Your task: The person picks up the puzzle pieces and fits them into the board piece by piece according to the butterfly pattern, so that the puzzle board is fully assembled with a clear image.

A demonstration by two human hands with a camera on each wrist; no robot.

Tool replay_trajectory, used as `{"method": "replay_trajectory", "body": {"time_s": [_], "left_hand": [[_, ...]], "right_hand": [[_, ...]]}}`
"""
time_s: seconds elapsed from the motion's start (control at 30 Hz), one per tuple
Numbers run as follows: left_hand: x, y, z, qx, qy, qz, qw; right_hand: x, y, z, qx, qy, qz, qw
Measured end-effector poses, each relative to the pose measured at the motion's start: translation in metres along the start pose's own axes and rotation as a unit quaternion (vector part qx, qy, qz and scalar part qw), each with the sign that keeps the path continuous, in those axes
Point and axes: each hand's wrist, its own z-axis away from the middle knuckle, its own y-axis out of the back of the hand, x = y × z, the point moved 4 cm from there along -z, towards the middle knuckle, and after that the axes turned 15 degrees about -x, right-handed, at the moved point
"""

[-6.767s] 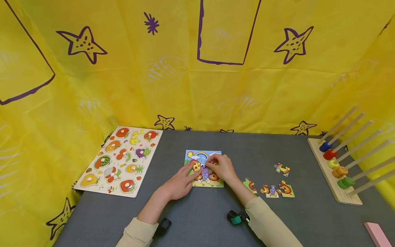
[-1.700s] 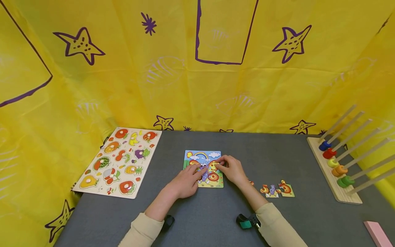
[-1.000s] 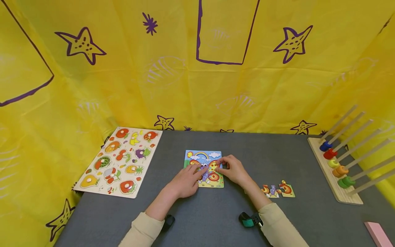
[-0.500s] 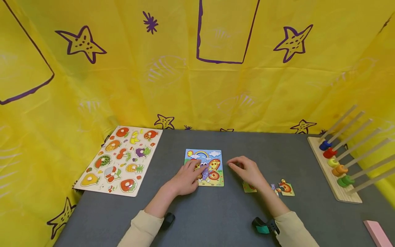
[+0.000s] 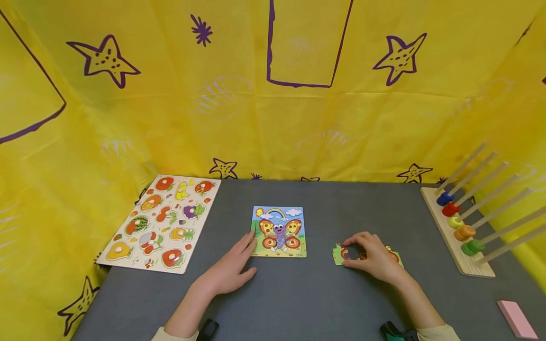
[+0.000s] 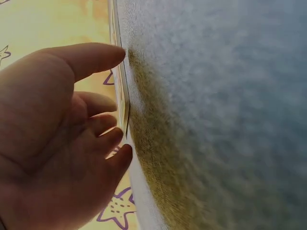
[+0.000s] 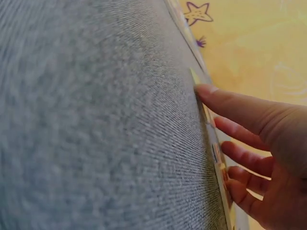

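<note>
A square butterfly puzzle [image 5: 279, 232] lies flat in mid-table in the head view. Beside its left edge rests my left hand [image 5: 232, 265], fingers extended and fingertips touching the board's edge, thumb spread. My right hand [image 5: 375, 258] pinches a loose green-edged puzzle piece [image 5: 338, 255] between thumb and forefinger, at its top and bottom edges. That piece lies on the table. Behind the hand, more loose pieces show partly, including one with a red-orange swirl [image 5: 395, 256]. In the right wrist view the thumb [image 7: 211, 93] meets a thin piece edge.
At the left lies a fruit knob puzzle board [image 5: 158, 222]. A wooden peg stand [image 5: 458, 232] with coloured rings and tall pegs rises at the right. A pink block [image 5: 517, 319] sits near the front right. Yellow cloth [image 5: 256, 118] hangs behind the grey table.
My right hand has left the butterfly puzzle's right wing and moved right to the loose pieces. My left hand has slid off the picture to its left edge. The upper-right loose piece left its spot.
</note>
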Motion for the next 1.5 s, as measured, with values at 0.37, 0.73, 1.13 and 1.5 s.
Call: {"method": "replay_trajectory", "body": {"time_s": [0.37, 0.73, 1.13, 1.5], "left_hand": [[-0.004, -0.005, 0.004, -0.025, -0.021, -0.008, 0.9994], [-0.002, -0.005, 0.003, -0.041, -0.042, -0.009, 0.9982], [-0.003, -0.006, 0.004, -0.055, -0.03, -0.013, 0.998], [-0.004, -0.005, 0.006, -0.052, -0.036, -0.01, 0.9979]], "right_hand": [[-0.003, -0.001, -0.007, -0.02, -0.025, -0.067, 0.997], [-0.034, -0.023, -0.051, -0.046, -0.051, -0.216, 0.974], [-0.092, -0.065, -0.113, -0.032, -0.023, -0.21, 0.977], [-0.115, -0.081, -0.135, -0.018, 0.037, -0.138, 0.99]]}}
